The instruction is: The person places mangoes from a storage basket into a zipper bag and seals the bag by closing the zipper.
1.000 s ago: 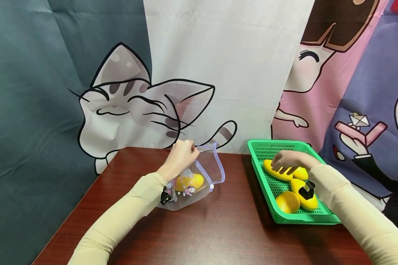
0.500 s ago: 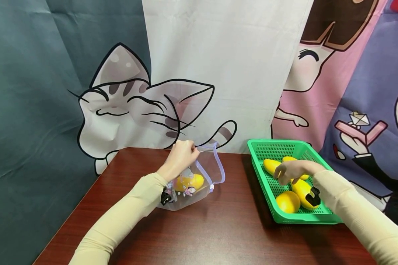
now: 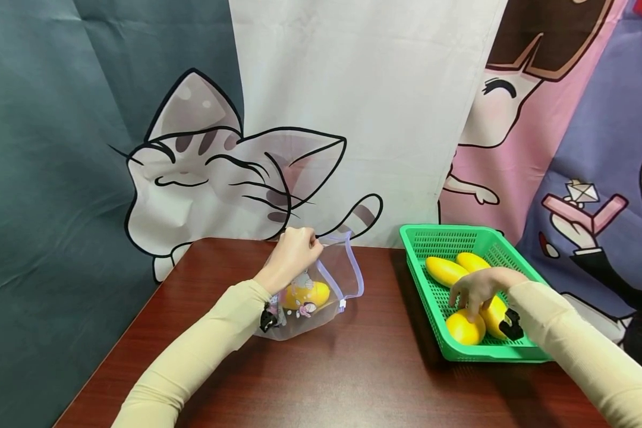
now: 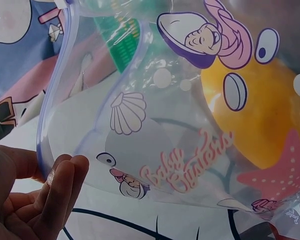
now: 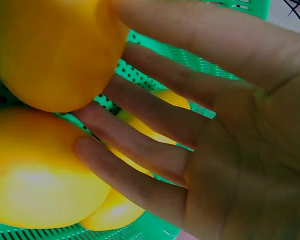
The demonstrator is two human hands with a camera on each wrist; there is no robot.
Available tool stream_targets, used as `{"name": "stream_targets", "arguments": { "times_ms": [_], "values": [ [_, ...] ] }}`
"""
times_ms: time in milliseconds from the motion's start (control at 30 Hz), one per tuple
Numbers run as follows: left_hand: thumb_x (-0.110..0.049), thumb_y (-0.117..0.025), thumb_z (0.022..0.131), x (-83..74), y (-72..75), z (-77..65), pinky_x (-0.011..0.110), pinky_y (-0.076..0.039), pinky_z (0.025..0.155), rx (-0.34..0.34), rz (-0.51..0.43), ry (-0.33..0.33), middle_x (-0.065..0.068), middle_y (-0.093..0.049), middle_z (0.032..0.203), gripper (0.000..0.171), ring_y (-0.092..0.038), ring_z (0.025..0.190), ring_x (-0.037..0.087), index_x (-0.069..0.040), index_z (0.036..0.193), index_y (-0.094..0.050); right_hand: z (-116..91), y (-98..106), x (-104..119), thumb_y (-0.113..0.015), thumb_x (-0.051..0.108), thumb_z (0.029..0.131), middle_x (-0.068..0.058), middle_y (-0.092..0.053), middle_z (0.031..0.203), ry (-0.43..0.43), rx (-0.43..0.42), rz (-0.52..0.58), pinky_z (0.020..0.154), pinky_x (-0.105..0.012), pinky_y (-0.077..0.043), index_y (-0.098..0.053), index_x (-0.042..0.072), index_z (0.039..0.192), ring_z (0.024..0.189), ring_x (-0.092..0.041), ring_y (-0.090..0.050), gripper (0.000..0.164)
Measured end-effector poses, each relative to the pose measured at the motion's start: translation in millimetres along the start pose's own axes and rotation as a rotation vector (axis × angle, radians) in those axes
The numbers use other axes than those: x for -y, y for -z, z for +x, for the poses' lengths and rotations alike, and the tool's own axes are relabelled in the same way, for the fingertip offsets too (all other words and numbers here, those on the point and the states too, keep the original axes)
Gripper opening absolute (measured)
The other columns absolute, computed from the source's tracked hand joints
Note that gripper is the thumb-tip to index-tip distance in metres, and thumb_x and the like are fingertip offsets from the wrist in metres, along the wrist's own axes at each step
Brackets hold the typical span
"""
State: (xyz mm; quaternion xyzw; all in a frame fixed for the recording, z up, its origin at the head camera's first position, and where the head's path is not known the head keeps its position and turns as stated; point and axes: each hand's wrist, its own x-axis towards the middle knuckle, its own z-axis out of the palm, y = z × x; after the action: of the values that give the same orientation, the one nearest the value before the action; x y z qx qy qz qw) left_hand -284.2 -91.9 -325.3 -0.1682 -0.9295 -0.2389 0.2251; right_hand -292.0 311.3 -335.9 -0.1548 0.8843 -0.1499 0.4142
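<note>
Nearest, along the bottom of the head view, two cream sleeves point(image 3: 176, 362) extending over a reddish-brown counter point(image 3: 321, 380), with small black devices point(image 3: 510, 325) at the cuffs. Beyond the left cuff, grips a clear zip bag point(image 3: 325, 318) by its lilac rim point(image 3: 356, 267) with the left hand point(image 3: 294, 252) — in the left wrist view, fingers point(image 4: 65, 185) curled and pinching the edge. Inside the bag, a yellow fruit point(image 3: 307, 295), visible through the printed plastic, with a pink starfish point(image 4: 285, 167) and pink lettering point(image 4: 185, 165) among the prints. Mouth of the bag parted toward the right, with a white slider point(image 3: 342, 303) at the rim's near corner.

To the right, well apart from the bag, poises the right hand point(image 3: 481, 288) over a green basket point(image 3: 492, 354), fingers spread and only slightly bent, wide rather than closed. Close under the fingertips, a round fruit point(image 3: 464, 329) in the near left part of the basket — hard to tell how firmly touched. Just beside it, partly covered by the hand, a long fruit point(image 3: 493, 318); farther back, two more long fruits point(image 3: 444, 271), side by side.

Behind the counter, a fabric backdrop point(image 3: 380, 89) with a smiling cartoon cat point(image 3: 184, 172) at left, and pink and purple panels at right.
</note>
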Motion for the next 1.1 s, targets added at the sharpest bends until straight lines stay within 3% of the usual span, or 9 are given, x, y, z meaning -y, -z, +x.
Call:
{"name": "stream_targets", "arguments": {
  "times_ms": [200,433,700,1100],
  "values": [
    [-0.012,-0.053,0.084,0.1,-0.5,-1.0,0.021,-0.030,0.044,0.019,-0.007,-0.003,-0.003,-0.031,0.054,0.025,-0.034,0.047,0.009,-0.012,0.060,-0.045,0.7,-6.2,-1.5,-0.077,-0.002,0.071,-0.019,-0.054,0.116,-0.025,0.067,0.083,0.084,-0.045,-0.053,-0.054,0.005,0.124,0.100,-0.026,-0.057,0.058],
    [-0.011,-0.053,0.083,-0.7,-2.1,-0.2,0.021,-0.032,0.045,0.010,0.008,-0.005,-0.003,-0.033,0.053,0.026,-0.036,0.048,0.009,-0.013,0.059,-0.044,0.7,-6.1,-1.7,-0.081,0.008,0.071,-0.018,-0.056,0.117,-0.058,0.112,0.016,0.084,-0.043,-0.052,-0.057,0.014,0.123,0.095,-0.023,-0.058,0.058],
    [-0.010,-0.053,0.082,-0.3,-1.4,-0.8,0.021,-0.033,0.046,-0.003,0.000,-0.019,-0.003,-0.034,0.053,0.025,-0.036,0.047,0.009,-0.013,0.059,-0.045,-2.0,-5.8,-0.2,-0.084,0.016,0.069,-0.022,-0.057,0.121,-0.092,0.084,-0.045,0.085,-0.044,-0.052,-0.059,0.009,0.125,0.106,-0.030,-0.058,0.062],
    [-0.010,-0.052,0.083,-0.3,-0.3,-1.4,0.020,-0.030,0.044,0.016,-0.030,0.002,-0.003,-0.030,0.053,0.025,-0.034,0.046,0.009,-0.012,0.059,-0.044,-5.9,-4.8,2.5,-0.085,0.024,0.068,-0.017,-0.055,0.127,-0.116,0.047,-0.049,0.089,-0.045,-0.050,-0.057,0.004,0.126,0.110,-0.028,-0.056,0.068]
  ]
}}
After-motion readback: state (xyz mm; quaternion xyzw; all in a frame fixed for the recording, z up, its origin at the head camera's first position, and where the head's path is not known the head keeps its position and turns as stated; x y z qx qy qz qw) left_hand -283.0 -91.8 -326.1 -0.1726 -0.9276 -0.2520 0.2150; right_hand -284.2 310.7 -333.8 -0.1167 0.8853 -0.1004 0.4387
